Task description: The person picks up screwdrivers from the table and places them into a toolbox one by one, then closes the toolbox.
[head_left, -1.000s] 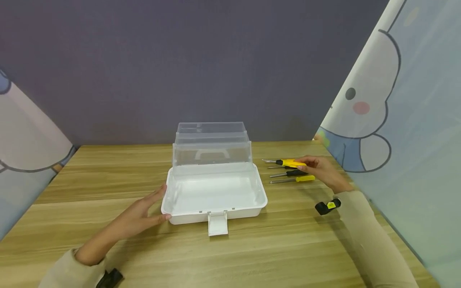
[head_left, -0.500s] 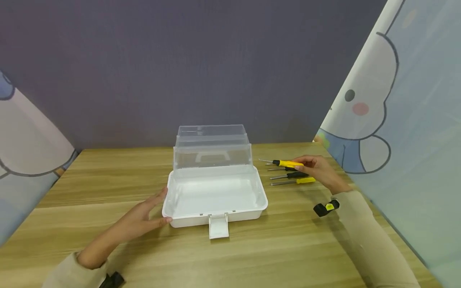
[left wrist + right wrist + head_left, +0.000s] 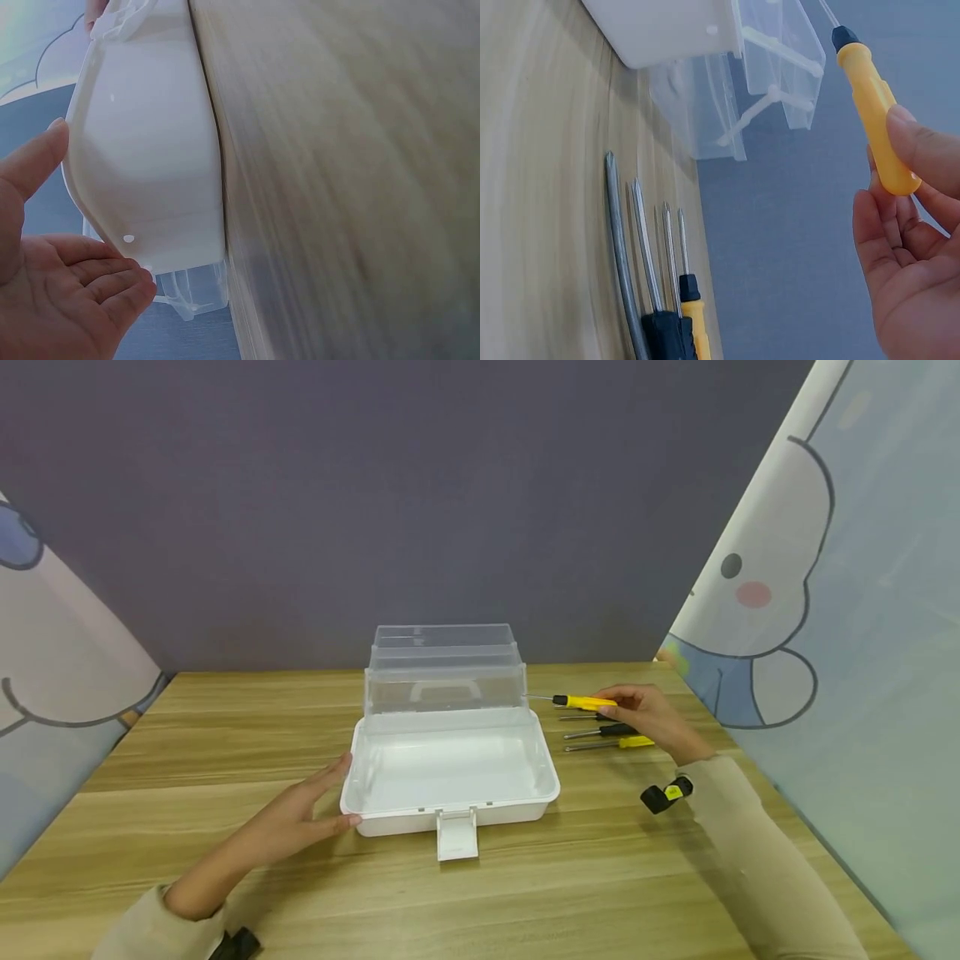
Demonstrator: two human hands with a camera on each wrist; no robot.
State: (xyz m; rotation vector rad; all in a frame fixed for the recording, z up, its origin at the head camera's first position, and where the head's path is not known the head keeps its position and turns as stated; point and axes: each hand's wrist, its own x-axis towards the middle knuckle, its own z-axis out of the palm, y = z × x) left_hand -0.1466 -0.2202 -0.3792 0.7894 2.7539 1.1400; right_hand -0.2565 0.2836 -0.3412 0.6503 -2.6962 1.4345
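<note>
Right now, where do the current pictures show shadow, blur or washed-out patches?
Head: a soft shadow falls on the table beside the right sleeve; left wrist: the table's grain is smeared, the white box pale; right wrist: the held yellow screwdriver is clearly outlined.

The left hand extended forward from a bare wrist, its thumb spread wide from fingers held close together, while the right hand lay farther out at the end of an outstretched, sleeved forearm, its thumb opposed to curled fingers in a pinch
</note>
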